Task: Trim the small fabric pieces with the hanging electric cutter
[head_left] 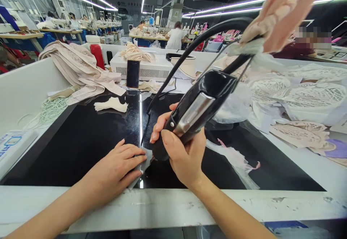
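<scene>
Bench in a bright sewing hall, white surround, glossy black panel set into the top

Right hand: fingers curled round the lower part of a black handheld tool, thumb laid along the near side; firm wrap, no slack that I can see

Tool leans up and to the right, silvery lever along its flank; narrow end points down-left, close by the left fingertips. Whether its tip touches cloth, I can't tell from here

Left hand: palm down, fingers extended and slightly apart, grasping nothing; fingertips rest on a pale translucent strip lying on the panel near its front edge, between the two hands

Black cable arches over behind the tool; blurred pinkish bundle hangs at upper right, its nature unclear to me

On the panel: cream scrap toward the back left; sheer scrap with pink trim right of the tool hand

Right side: lacy white and beige pieces heaped loosely, clear plastic bag just behind the tool

Back: dark phone upright against a white slotted unit, red spool to its left

Left: beige fabric pile, mint-green cords, white-and-blue box

Farther off, a person in white among benches
</scene>
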Motion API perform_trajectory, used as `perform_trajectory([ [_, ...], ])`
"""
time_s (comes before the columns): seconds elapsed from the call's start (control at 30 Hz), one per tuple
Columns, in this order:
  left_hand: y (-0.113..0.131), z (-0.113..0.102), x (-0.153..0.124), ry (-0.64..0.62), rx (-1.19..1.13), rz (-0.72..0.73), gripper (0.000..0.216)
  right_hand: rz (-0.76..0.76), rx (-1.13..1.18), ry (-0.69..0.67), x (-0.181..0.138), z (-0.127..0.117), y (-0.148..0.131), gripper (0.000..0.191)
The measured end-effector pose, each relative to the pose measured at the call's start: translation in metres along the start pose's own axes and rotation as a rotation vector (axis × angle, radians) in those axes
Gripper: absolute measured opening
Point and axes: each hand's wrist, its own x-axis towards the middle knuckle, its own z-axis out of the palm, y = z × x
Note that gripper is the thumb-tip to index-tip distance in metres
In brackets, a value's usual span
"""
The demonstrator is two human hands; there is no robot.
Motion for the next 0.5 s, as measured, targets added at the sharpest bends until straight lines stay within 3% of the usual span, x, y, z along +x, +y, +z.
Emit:
perform_trajectory([
  [0.1, -0.004, -0.002, 0.004, 0.023, 0.004, 0.01, 0.038, -0.016, -0.004, 0.035, 0.008, -0.002, 0.005, 0.031],
  [0.3, -0.009, -0.007, 0.002, -0.086, -0.039, 0.005, 0.041, -0.014, 0.011, 0.032, 0.011, -0.005, 0.006, 0.032],
  [0.5, -0.011, -0.009, 0.002, -0.095, -0.096, -0.007, 0.044, 0.015, 0.027, 0.037, 0.008, -0.003, 0.004, 0.032],
])
